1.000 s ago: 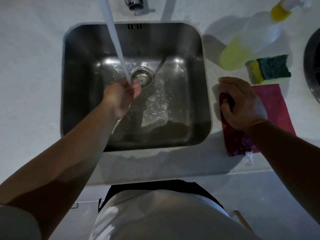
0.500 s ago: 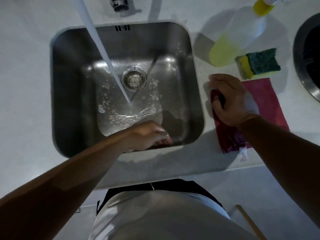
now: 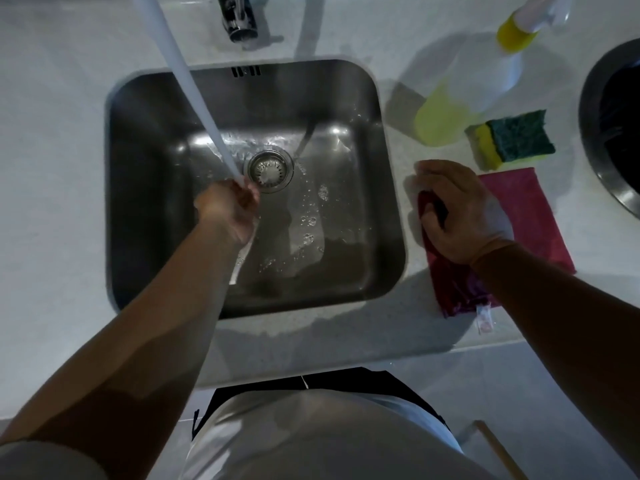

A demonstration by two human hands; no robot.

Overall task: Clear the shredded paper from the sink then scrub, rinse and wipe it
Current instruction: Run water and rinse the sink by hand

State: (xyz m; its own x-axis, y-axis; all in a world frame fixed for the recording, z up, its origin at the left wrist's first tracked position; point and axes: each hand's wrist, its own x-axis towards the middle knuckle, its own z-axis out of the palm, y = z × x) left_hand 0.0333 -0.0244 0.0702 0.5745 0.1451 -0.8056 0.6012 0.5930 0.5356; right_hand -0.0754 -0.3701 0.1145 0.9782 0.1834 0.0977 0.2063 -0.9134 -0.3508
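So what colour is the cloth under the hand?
Pinkish red; the head view shows the cloth beside the sink, under the right hand.

One head-worn wide-angle view looks steeply down, close above the sink.

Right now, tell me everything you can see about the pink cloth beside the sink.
The pink rectangular cloth lies on the pale countertop right of the steel sink, nearer than the yellow-and-green sponge. It looks soft, with a white label at its near edge. Its right part lies flat; its left edge is bunched where the right hand grips it, fingers curled.
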